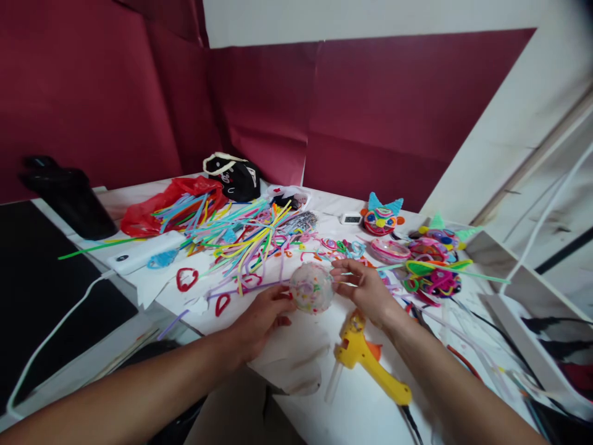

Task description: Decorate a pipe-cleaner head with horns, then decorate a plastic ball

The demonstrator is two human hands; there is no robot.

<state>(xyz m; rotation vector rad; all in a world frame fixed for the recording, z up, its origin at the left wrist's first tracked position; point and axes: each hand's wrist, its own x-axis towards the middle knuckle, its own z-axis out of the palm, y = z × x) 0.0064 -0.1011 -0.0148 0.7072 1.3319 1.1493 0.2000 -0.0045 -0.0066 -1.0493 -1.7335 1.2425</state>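
A clear ball (pixel 311 287) filled with small coloured bits is held between both hands above the white table (pixel 361 408). My left hand (pixel 259 318) grips its left side with curled fingers. My right hand (pixel 364 287) holds its right side, fingers pinched against it. A yellow glue gun (pixel 365 361) lies on the table just below my right wrist.
A heap of coloured pipe cleaners (pixel 245 235) covers the table's middle, with a red plastic bag (pixel 160 207) and a black pouch (pixel 234 176) behind. Finished colourful craft pieces (pixel 428 266) sit at the right. A black bottle (pixel 69 194) and a white power bank (pixel 143 252) stand at the left.
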